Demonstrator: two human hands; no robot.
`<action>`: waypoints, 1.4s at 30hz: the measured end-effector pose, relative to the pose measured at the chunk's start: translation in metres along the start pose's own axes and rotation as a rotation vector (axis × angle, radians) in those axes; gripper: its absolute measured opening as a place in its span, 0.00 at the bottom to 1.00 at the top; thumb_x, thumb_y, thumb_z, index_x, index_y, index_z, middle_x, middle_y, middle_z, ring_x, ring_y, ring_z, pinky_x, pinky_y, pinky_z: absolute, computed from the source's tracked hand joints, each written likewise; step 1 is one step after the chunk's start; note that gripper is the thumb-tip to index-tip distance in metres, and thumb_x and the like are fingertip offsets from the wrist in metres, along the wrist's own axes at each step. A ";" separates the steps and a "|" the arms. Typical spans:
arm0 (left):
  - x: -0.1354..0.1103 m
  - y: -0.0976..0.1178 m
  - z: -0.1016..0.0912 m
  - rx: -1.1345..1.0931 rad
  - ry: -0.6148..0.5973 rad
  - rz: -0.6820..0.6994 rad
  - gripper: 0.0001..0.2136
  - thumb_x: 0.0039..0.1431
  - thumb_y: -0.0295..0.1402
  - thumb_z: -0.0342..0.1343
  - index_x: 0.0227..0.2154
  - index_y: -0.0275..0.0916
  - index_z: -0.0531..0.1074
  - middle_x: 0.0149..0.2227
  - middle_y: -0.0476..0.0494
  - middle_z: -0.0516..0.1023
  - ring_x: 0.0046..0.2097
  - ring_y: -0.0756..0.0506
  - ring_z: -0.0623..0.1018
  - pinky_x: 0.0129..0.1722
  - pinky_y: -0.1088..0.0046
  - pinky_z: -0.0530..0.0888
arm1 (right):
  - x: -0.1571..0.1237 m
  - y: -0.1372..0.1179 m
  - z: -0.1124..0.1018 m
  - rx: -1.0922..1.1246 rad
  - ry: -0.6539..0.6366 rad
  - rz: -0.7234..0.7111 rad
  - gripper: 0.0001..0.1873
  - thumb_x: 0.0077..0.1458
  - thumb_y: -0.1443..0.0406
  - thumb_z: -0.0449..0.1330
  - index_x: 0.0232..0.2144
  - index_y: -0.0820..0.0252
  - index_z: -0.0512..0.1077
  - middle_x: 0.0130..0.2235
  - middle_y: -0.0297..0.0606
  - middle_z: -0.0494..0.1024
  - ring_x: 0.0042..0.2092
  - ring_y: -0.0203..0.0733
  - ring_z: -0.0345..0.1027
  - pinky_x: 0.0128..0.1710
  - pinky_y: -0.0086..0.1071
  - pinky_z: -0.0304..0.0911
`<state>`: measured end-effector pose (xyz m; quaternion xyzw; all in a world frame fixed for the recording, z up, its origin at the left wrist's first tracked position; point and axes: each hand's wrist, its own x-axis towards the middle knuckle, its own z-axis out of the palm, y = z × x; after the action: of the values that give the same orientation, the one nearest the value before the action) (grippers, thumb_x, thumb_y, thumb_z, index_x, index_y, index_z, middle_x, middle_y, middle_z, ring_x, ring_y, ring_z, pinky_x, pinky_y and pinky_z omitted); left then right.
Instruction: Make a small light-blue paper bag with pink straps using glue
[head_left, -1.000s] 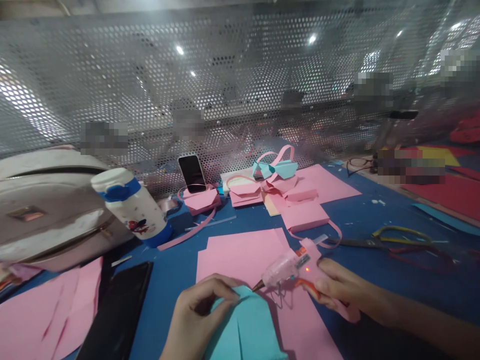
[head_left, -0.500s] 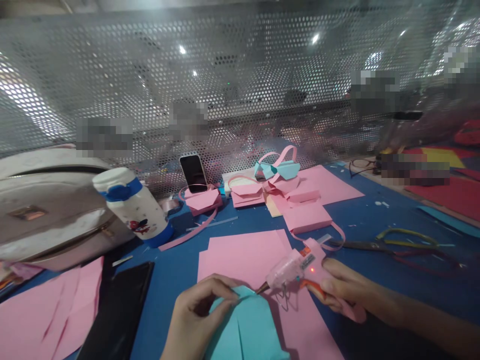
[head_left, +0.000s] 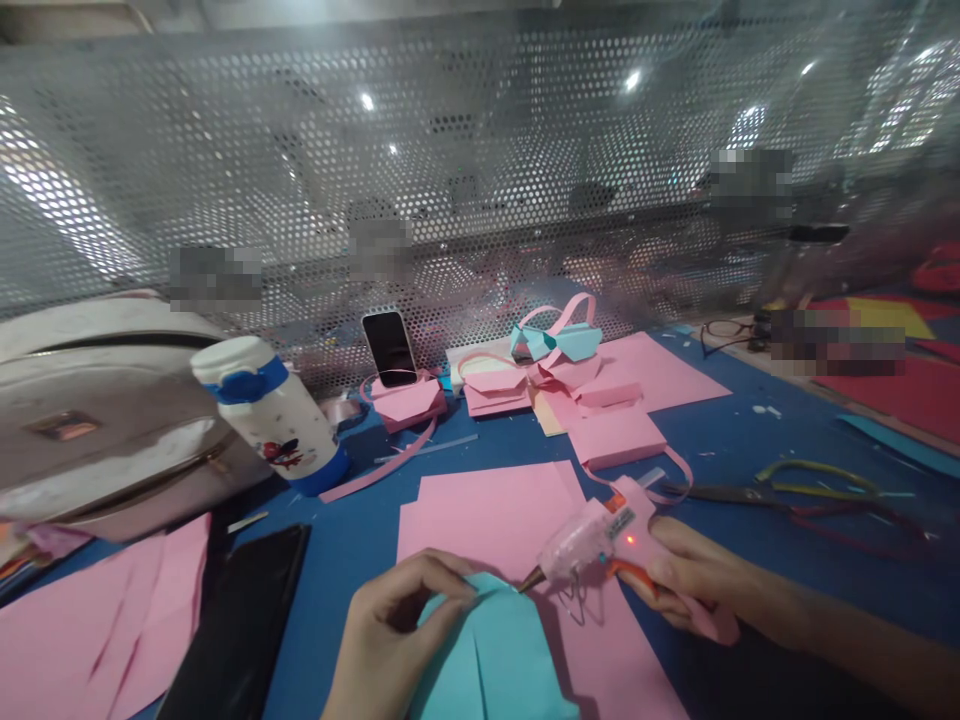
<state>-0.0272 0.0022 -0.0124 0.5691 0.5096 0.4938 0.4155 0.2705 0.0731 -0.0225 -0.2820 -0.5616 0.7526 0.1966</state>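
My left hand [head_left: 390, 635] pinches the top left edge of a folded light-blue paper [head_left: 499, 655], holding a flap up. That paper lies on pink paper sheets [head_left: 495, 510] on the blue table. My right hand [head_left: 697, 580] grips a pink glue gun [head_left: 600, 530] with a finger on its orange trigger. The gun's nozzle points left at the blue paper's upper edge, just beside it, and a red light glows on its body.
A grey bag [head_left: 90, 400] and a white bottle with a blue lid [head_left: 270, 410] stand at the left. A black phone [head_left: 240, 620] lies near my left hand; another phone [head_left: 388, 348] leans against the perforated screen. Finished pink paper pieces [head_left: 562, 385] lie behind, scissors [head_left: 787, 490] at the right.
The glue gun and my right hand have drifted slightly to the right, so the nozzle sits a little farther along the blue paper's top edge. My left hand keeps its pinch.
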 end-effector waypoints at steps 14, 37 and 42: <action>0.001 -0.007 -0.001 -0.020 0.001 -0.008 0.05 0.53 0.27 0.62 0.24 0.40 0.78 0.30 0.45 0.82 0.35 0.46 0.80 0.35 0.76 0.75 | 0.003 0.007 -0.010 0.054 -0.044 -0.004 0.27 0.53 0.44 0.62 0.26 0.60 0.61 0.22 0.25 0.58 0.21 0.27 0.47 0.19 0.24 0.45; 0.003 0.002 -0.006 0.037 0.033 0.017 0.04 0.51 0.27 0.63 0.23 0.40 0.79 0.29 0.45 0.82 0.34 0.45 0.81 0.35 0.77 0.76 | 0.002 0.001 -0.007 0.074 -0.082 -0.022 0.27 0.53 0.44 0.61 0.26 0.59 0.58 0.22 0.23 0.56 0.20 0.25 0.45 0.18 0.23 0.43; 0.002 0.001 -0.007 0.028 0.044 -0.004 0.04 0.51 0.28 0.63 0.22 0.40 0.79 0.31 0.45 0.83 0.35 0.45 0.81 0.35 0.77 0.76 | 0.003 0.005 -0.008 0.093 -0.074 -0.031 0.26 0.53 0.44 0.61 0.28 0.59 0.58 0.22 0.23 0.57 0.19 0.24 0.44 0.17 0.22 0.43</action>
<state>-0.0335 0.0037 -0.0103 0.5627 0.5269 0.4981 0.3970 0.2736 0.0787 -0.0297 -0.2361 -0.5373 0.7845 0.2001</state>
